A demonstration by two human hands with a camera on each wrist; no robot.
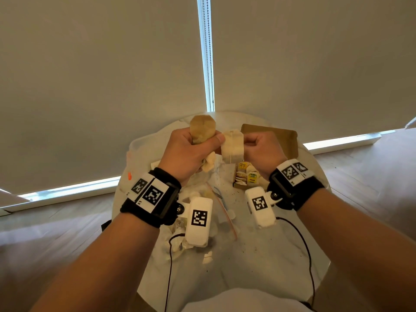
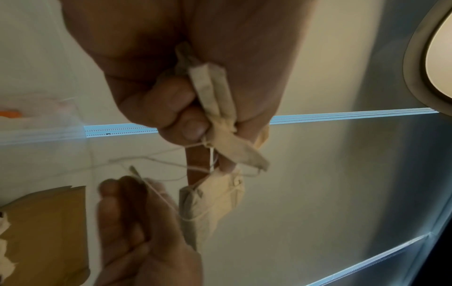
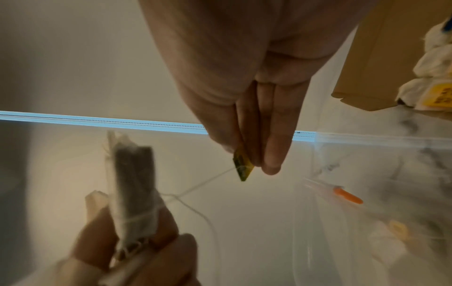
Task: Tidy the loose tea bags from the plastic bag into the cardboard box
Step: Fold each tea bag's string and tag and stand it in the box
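Note:
My left hand (image 1: 193, 145) is raised over the table and grips a bunch of beige tea bags (image 1: 202, 129); one of the tea bags (image 1: 233, 146) hangs by its thumb. In the left wrist view the crumpled tea bags (image 2: 215, 108) sit between the curled fingers. My right hand (image 1: 256, 143), close beside it, pinches a yellow paper tag (image 3: 242, 166) whose string runs to a tea bag (image 3: 132, 183) in the left hand. The open cardboard box (image 1: 279, 138) stands under and behind the right hand, with tagged tea bags (image 1: 245, 176) inside. The clear plastic bag (image 1: 213, 199) lies below both hands.
Everything sits on a small round white table (image 1: 247, 266) dusted with tea crumbs. The bag's orange zip slider (image 1: 129, 176) lies at the table's left edge. Black cables (image 1: 308, 248) trail from the wrist cameras across the table. Closed window blinds (image 1: 101, 75) stand right behind.

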